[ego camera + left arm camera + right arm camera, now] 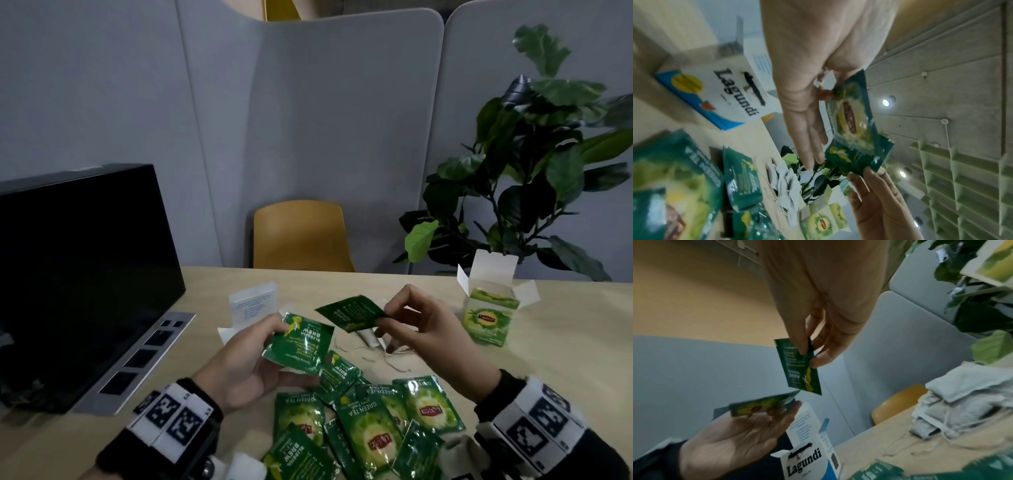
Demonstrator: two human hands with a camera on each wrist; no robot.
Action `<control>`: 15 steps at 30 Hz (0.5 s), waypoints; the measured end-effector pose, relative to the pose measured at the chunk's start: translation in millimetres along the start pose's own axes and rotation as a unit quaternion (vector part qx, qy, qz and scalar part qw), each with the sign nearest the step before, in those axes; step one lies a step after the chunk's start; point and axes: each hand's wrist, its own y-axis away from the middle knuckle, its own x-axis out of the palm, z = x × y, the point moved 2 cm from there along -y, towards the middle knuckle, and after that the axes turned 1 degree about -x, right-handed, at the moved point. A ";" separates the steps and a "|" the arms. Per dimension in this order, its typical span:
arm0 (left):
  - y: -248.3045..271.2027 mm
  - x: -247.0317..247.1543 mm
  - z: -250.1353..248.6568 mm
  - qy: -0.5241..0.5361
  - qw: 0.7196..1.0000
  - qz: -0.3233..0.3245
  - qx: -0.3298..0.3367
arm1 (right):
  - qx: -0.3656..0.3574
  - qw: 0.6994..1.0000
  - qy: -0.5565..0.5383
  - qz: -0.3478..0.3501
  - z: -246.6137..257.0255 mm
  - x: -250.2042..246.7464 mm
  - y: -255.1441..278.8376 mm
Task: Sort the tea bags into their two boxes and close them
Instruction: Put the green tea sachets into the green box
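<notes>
Before you on the table lies a pile of sachets; behind it, loose paper tea bags. The Lagundi box stands behind-left, the Lipton box far right, the monitor at left.

An office meeting nook: grey acoustic partitions at 12 o'clock, a yellow chair, a wooden table, a potted plant at 2 o'clock.
</notes>
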 end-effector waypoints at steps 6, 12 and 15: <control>-9.0 5.5 5.1 0.065 0.997 0.045 0.000 | -0.089 0.994 0.060 -0.011 5.3 18.3 -0.1; -5.8 13.1 2.4 0.107 0.994 0.013 0.009 | -0.221 0.927 0.296 0.067 16.8 31.3 7.3; -7.5 13.2 2.1 0.094 0.995 -0.003 0.019 | -0.225 0.916 0.324 0.072 17.5 34.7 5.9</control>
